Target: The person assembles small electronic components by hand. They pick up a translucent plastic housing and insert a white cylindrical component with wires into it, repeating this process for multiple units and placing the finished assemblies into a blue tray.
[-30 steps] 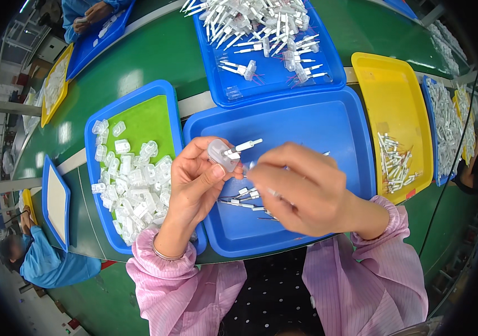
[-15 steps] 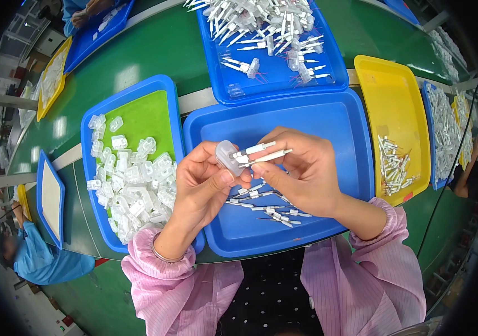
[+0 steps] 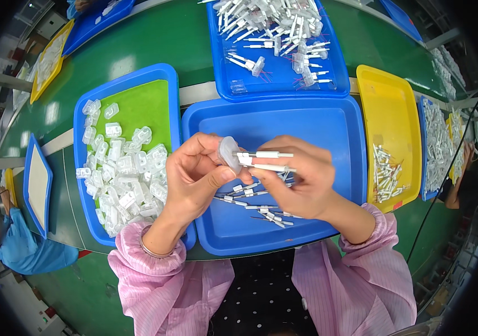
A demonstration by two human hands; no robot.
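My left hand (image 3: 188,182) pinches a translucent plastic housing (image 3: 228,152) by its rounded edge, over the middle blue tray (image 3: 284,117). Two thin white rods (image 3: 275,154) with metal ends stick out of the housing toward the right. My right hand (image 3: 309,182) is closed around these rods, thumb below and fingers behind. How far the rods reach inside the housing cannot be made out. Beneath both hands, several loose white rods with dark leads (image 3: 247,193) lie in the tray.
At left, a blue tray (image 3: 82,162) holds a heap of clear housings (image 3: 132,179). Assembled pieces (image 3: 272,28) pile up in the far blue tray (image 3: 278,88). A yellow tray (image 3: 390,106) at right carries white rods (image 3: 387,176). Another person (image 3: 32,235) in blue sits at far left.
The view has shifted slightly. The rods have turned to point more squarely right, and my right fingers have moved further over them. Both hands keep their hold.
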